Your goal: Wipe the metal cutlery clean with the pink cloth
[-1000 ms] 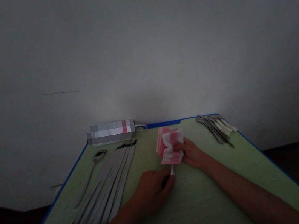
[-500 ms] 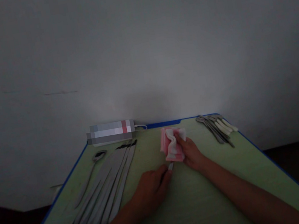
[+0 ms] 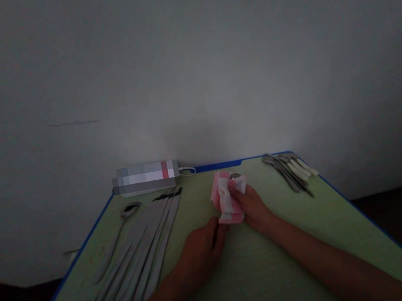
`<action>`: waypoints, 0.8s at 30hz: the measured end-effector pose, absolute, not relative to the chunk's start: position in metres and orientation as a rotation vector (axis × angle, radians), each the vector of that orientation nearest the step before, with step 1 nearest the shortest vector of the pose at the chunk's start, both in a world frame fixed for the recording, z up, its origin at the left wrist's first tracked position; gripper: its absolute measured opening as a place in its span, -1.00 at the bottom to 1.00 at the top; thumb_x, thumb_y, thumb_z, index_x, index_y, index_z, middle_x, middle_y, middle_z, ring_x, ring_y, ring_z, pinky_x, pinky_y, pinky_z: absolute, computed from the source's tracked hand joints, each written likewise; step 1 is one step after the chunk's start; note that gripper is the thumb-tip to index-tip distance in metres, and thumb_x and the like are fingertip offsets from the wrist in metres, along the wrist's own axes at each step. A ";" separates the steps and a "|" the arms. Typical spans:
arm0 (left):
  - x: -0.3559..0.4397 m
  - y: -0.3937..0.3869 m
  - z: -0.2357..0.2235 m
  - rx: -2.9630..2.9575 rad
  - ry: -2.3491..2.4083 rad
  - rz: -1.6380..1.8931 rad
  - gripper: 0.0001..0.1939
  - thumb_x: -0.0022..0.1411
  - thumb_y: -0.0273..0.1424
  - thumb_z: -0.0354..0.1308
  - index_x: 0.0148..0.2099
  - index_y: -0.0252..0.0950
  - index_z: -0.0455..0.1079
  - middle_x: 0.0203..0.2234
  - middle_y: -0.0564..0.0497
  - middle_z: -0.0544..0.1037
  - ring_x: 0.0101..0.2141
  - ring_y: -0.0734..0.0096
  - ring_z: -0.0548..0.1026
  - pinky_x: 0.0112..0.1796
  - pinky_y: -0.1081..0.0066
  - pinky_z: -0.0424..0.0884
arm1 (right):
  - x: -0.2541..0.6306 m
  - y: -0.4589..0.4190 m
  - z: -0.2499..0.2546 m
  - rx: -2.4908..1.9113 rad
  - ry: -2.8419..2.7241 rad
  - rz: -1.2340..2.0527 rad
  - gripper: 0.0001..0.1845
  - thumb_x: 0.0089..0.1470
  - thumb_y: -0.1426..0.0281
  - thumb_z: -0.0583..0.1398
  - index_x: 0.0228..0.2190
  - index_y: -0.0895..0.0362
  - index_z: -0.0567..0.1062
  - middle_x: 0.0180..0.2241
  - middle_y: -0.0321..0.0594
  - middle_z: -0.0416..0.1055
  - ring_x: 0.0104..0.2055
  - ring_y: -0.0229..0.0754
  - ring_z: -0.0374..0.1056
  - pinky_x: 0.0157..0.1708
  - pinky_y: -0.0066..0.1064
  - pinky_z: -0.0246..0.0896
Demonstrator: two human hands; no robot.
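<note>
Pink-and-white cloth (image 3: pixel 227 205), in right hand (image 3: pixel 256 209), projecting leftward

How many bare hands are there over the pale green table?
2. The left hand is at the near edge of the pink-and-white cloth; the right hand grips that cloth. No others show.

Middle: cloth (image 3: pixel 226 200), left hand (image 3: pixel 204 247) and right hand (image 3: pixel 255 208) block the way across.
Left side: spoon (image 3: pixel 131 210) and long metal utensils (image 3: pixel 146 247) crowd the table (image 3: pixel 284 280).
Far edge: box (image 3: pixel 147 177) obstructs the left; wall (image 3: pixel 187 70) rises behind.
Right side: open surface between right hand and cutlery pile (image 3: pixel 285 172).
Near right: forearm crosses.
</note>
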State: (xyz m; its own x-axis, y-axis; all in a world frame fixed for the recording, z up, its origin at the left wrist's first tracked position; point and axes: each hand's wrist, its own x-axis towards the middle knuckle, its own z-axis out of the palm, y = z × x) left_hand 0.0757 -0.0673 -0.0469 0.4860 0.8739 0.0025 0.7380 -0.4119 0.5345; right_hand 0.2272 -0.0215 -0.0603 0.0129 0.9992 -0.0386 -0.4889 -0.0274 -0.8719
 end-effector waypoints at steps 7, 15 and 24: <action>0.077 -0.070 -0.045 2.449 1.319 0.282 -0.67 0.30 -0.28 -0.29 -0.24 -0.28 0.27 -0.51 0.00 0.48 -0.51 0.39 0.44 -0.47 0.46 0.20 | 0.244 -0.010 -0.067 -1.065 -1.089 0.870 -0.74 -0.07 0.26 0.17 -0.31 0.14 0.39 -0.38 -0.28 0.37 -0.36 -0.26 0.24 -0.33 -0.46 0.15; 0.079 -0.079 -0.042 2.535 1.276 0.249 -0.66 0.30 -0.25 -0.27 -0.32 -0.26 0.26 -0.57 0.03 0.47 -0.55 0.42 0.43 -0.50 0.48 0.17 | 0.245 -0.012 -0.064 -1.168 -1.156 0.842 -0.68 -0.04 0.14 0.11 -0.50 0.15 0.42 -0.58 -0.34 0.31 -0.54 -0.29 0.15 -0.54 -0.49 0.01; 0.080 -0.075 -0.046 2.473 1.295 0.249 -0.71 0.30 -0.30 -0.27 -0.16 -0.27 0.23 -0.47 -0.04 0.53 -0.48 0.35 0.49 -0.46 0.46 0.25 | 0.218 -0.034 -0.063 -1.179 -0.843 1.118 -0.55 -0.06 -0.01 0.05 -0.54 0.14 0.39 -0.66 -0.33 0.25 -0.64 -0.32 0.09 -0.65 -0.49 -0.03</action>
